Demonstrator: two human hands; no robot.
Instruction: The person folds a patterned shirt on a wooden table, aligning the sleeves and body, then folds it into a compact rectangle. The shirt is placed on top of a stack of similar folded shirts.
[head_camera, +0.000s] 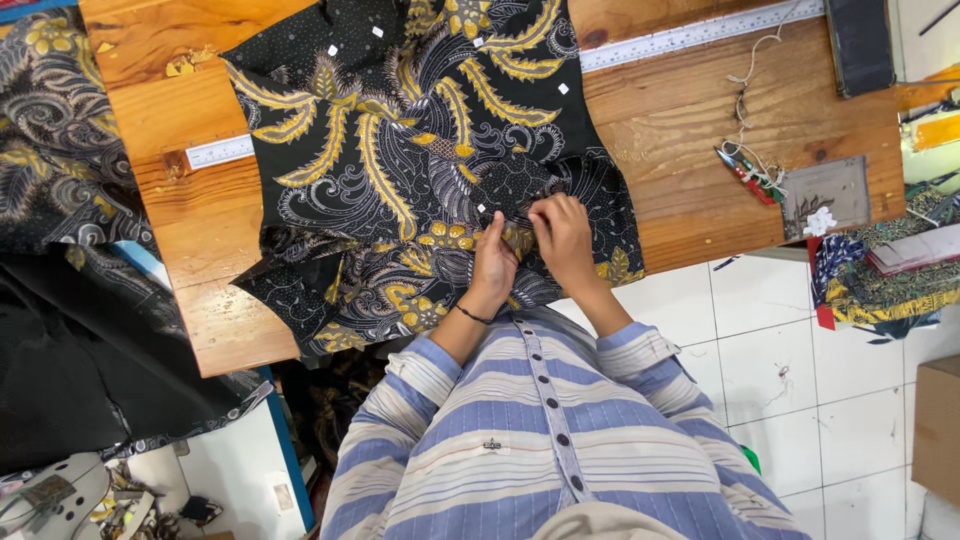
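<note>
Both hands together at the near edge of the counter (690, 190), working one small spot on the black-and-gold patterned garment (400, 150).

Left hand (494, 265): fingers curled, pinching a fold of the cloth from the side; dark band on the wrist. Right hand (562, 238): fingertips pressed down just beside the left, gripping the same fold. Both are closed on fabric; whether a needle or any small tool sits between the fingers cannot be told.

The garment spreads away from the hands across the counter, its near hem hanging slightly over the edge below the wrists. Small white square tags dot the cloth beyond the hands. A long metal ruler (700, 35) lies past the garment, partly under it.

To the right of the hands, well apart: small snips with coloured handles (745, 170) and a trailing cord. More patterned fabric (60, 130) lies far to the left.

Judgement on handling: the work looks like fine fingertip work on a seam or edge. It would go best with the cloth kept flat and lightly taut between the two pinches, the fold small, and the overhanging hem kept from dragging the piece off the edge
</note>
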